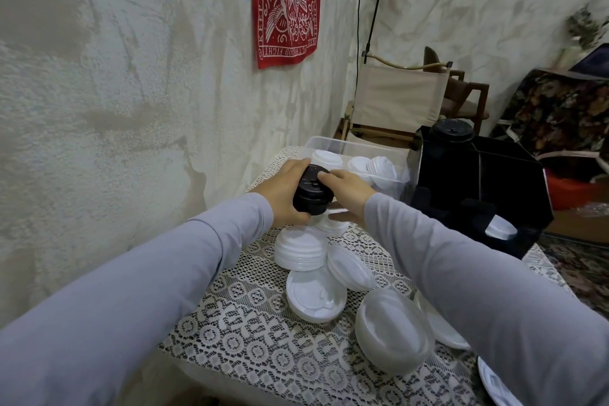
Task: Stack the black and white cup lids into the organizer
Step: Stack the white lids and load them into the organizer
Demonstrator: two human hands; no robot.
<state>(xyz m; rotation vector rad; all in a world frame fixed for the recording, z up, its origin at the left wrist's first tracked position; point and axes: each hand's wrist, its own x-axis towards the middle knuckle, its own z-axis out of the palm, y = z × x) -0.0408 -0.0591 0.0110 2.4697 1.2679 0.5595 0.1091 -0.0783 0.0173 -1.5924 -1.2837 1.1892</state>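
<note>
A stack of black lids [311,194] is held above the table between both hands. My left hand [283,193] grips its left side and my right hand [347,196] presses on its top and right side. Below and in front lie several white lids [301,249], some stacked, some tipped over [392,328]. The black organizer [494,175] stands at the right. It holds a black lid stack [452,132] in a back slot and a white lid [501,228] in a front slot.
A clear plastic bin [333,145] with more white lids sits behind my hands. The small table has a white lace cloth [250,316] and stands against a rough wall on the left. A folding chair [398,99] stands beyond the table.
</note>
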